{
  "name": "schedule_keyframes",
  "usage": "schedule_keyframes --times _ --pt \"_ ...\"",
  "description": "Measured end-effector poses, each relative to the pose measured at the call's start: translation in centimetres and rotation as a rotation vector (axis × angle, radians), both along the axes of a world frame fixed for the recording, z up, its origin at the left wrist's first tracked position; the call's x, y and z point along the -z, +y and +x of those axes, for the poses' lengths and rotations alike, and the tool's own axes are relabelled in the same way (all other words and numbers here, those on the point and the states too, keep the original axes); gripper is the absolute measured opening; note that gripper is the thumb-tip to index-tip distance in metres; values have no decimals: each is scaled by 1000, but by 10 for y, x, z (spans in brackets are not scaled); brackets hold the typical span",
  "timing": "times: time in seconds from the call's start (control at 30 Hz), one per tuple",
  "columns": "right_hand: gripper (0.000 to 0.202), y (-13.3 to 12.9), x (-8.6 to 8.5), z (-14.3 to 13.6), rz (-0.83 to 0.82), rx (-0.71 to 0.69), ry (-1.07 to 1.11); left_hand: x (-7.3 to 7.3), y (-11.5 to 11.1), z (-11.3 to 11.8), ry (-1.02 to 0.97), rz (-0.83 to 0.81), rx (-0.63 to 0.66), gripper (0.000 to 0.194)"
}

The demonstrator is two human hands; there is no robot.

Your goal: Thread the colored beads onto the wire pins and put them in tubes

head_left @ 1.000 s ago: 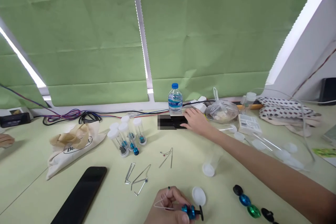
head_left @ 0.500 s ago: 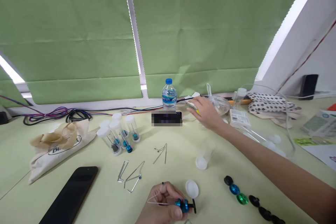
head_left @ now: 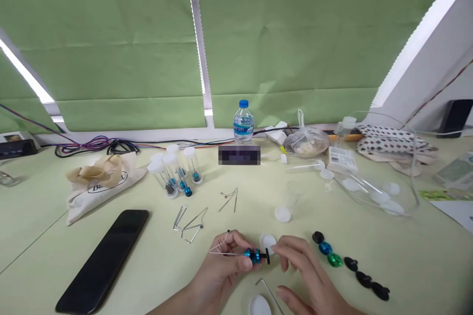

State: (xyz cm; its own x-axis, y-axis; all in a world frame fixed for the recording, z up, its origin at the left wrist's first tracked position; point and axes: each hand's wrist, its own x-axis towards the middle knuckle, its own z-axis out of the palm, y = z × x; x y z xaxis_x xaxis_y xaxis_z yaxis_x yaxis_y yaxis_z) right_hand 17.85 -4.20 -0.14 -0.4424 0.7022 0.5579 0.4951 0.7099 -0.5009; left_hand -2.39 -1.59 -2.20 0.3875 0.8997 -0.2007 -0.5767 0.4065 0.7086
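Observation:
Pinched in my left hand is a small blue metal piece with a black disc-ended stem and a thin bent wire. The wire runs left from it and up to a dark tip. My right hand is beside the black disc, thumb and fingers apart, with nothing seen between them. Whether a fingertip touches the disc, I cannot tell. A round white cap lies just behind the fingertips. An L-shaped metal key and another white cap are below, between my hands.
Clear tubes with white caps stand left, near bent metal wires. A black phone and cloth bag lie further left. Black, blue and green discs lie right. A water bottle stands behind.
My right hand has come back from the bag at the rear of the table to beside the blue metal piece. My left hand keeps its hold. The view has shifted slightly.

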Motion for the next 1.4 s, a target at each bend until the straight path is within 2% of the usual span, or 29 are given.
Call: schedule_keyframes --times 0.17,0.37,0.5,0.67,0.9,1.03,1.27,1.4 --pt "46 15 16 10 -19 -1 -113 -1 0 0 4 -1 -15 23" --pt "32 15 26 7 -18 4 1 -2 -2 0 66 -34 -25 24" --pt "21 17 23 4 -59 -8 61 -2 -3 1 97 -56 -23 27" --pt "15 18 20 3 -92 7 23 -3 -3 3 100 -71 -16 27" --pt "19 18 18 3 -64 -5 11 -3 -2 2 79 -71 -3 28" --pt "26 15 15 6 -147 -7 14 -5 -1 3 90 -81 -19 26" --pt "32 14 11 11 -150 -174 100 -6 -3 4 97 -71 -32 24" --pt "33 13 8 10 -162 -134 79 -5 -2 4 88 -78 -45 25"
